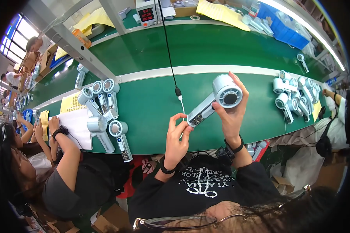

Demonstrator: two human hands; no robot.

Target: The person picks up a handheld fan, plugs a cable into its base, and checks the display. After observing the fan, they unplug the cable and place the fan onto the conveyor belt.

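My right hand (234, 116) grips the round head of a light blue handheld fan (202, 115), tilted above the green bench. Its handle points down and to the left, and a strip of exposed electronic parts shows along it. At the handle's lower end, my left hand (177, 139) is closed in a pinch. A white cable (182, 105) hangs from a black connector (178, 92) and runs down into these fingers. The fingers hide the cable's plug, so I cannot tell whether it sits in the fan.
Several similar fans (101, 130) stand and lie to the left, beside white paper (76, 126). More fans (295, 93) are piled at the right. A power supply (147, 14) and a blue crate (286, 31) stand at the back. Co-workers sit on both sides.
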